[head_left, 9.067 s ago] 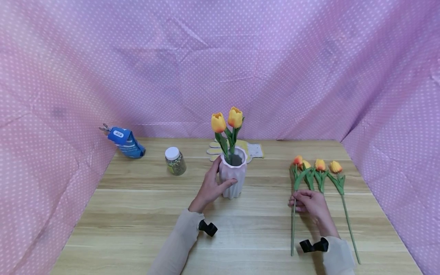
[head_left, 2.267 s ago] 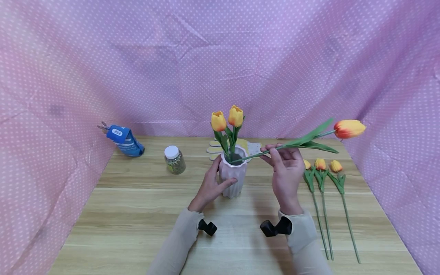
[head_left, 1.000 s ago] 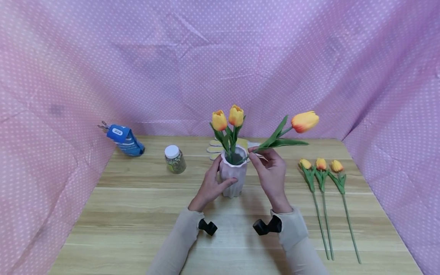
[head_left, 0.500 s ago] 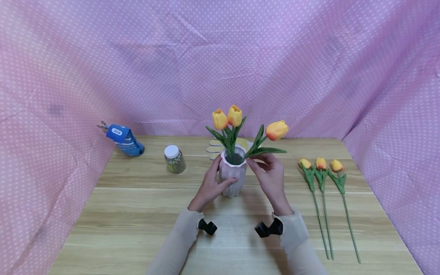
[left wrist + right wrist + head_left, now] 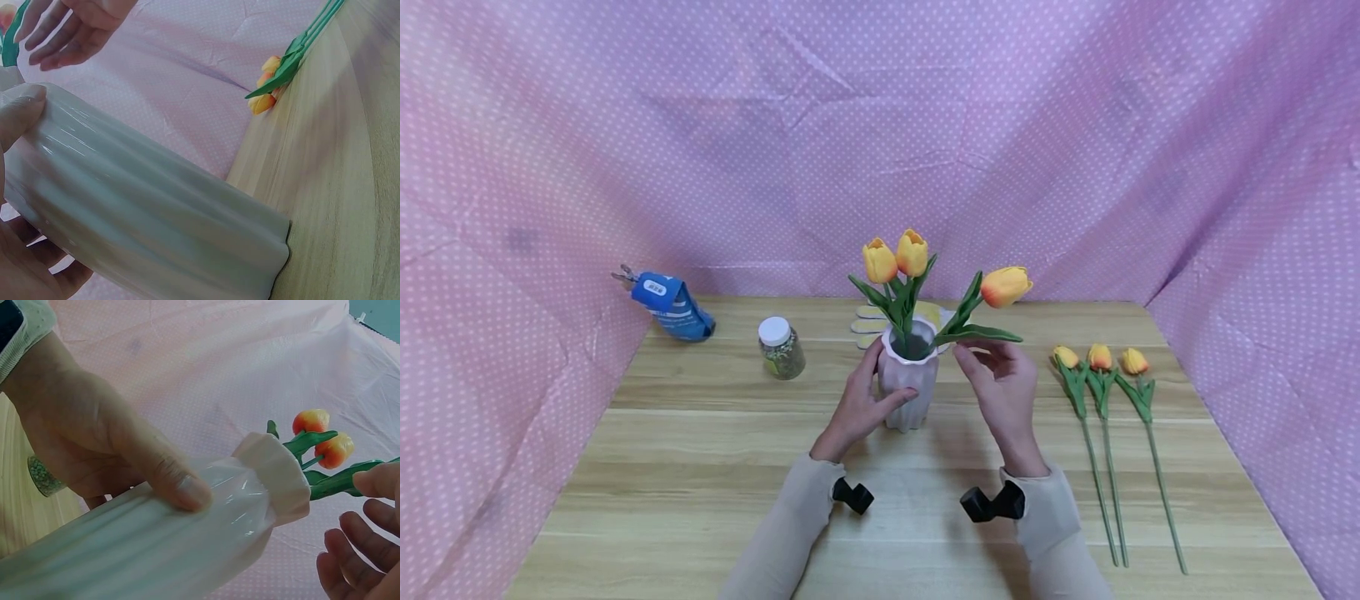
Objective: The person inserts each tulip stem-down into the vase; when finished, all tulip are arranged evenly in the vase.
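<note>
The third tulip (image 5: 1004, 285) has been moved from the right hand (image 5: 1004, 392) into the vase (image 5: 909, 385): a second earlier its stem was pinched above the rim, and now it stands in the mouth, leaning toward 2 o'clock. The right hand has been drawn slightly away and sits just under the lowest leaf at 3 o'clock of the vase. Its fingers (image 5: 350, 550) are seen apart and relaxed in the right wrist view, with nothing clamped; whether a fingertip grazes the leaf cannot be told.

The left hand (image 5: 859, 408) is unchanged since the earliest frame. The vase body is gripped from 9 o'clock, thumb (image 5: 181, 487) pressed on the ribbed wall, remaining fingers wrapped behind.

Two tulips (image 5: 897, 258) stand upright in the vase as before. The count on the surface (image 5: 700, 467) has dropped from four to three: three loose tulips (image 5: 1101, 392) lie side by side at 3 o'clock of the vase, well apart from it, heads pointing to 12 o'clock.

Judgement: the third stem is seated and let go; half the flowers are placed, three remain.

Also noted, unmoved: jar (image 5: 781, 350) and blue pack (image 5: 672, 308) at 10 o'clock, glove (image 5: 951, 325) behind the vase at 12 o'clock.
</note>
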The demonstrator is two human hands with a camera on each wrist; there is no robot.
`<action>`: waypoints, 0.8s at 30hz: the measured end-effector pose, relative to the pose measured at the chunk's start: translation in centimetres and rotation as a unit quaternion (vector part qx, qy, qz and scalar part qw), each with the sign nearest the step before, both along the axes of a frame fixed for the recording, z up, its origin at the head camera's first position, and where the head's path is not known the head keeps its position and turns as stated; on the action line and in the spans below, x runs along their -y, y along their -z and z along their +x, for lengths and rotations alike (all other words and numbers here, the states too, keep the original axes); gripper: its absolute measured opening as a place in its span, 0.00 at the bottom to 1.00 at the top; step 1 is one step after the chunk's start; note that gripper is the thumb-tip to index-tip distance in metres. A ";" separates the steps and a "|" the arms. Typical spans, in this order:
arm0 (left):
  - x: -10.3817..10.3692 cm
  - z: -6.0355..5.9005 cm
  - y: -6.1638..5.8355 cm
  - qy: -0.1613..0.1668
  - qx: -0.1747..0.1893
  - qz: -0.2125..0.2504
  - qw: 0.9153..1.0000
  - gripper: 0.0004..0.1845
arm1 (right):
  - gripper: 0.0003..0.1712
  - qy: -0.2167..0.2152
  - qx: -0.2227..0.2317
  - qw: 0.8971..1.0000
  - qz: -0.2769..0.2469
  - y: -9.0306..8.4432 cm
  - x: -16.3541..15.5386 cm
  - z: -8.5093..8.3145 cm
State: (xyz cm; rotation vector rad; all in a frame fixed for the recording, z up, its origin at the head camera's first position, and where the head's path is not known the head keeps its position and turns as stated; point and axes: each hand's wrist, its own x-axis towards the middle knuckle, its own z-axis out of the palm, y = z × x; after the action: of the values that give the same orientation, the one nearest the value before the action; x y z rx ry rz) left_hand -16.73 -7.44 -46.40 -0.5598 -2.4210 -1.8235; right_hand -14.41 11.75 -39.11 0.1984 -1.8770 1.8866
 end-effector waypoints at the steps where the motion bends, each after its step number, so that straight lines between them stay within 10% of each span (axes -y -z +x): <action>1: 0.0 0.0 0.0 0.000 -0.001 0.001 1.000 0.46 | 0.13 0.001 -0.006 1.000 -0.008 -0.1 0.0 0.0; 24: 0.0 0.0 -0.1 -0.003 0.011 -0.003 1.000 0.46 | 0.16 0.002 0.030 1.000 0.006 -0.2 0.6 -1.8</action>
State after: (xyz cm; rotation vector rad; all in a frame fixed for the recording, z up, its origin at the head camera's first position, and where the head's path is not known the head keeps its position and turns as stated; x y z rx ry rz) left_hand -16.77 -7.45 -46.32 -0.5335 -2.4403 -1.8305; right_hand -16.21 11.16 -38.87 0.1439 -1.9277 1.8977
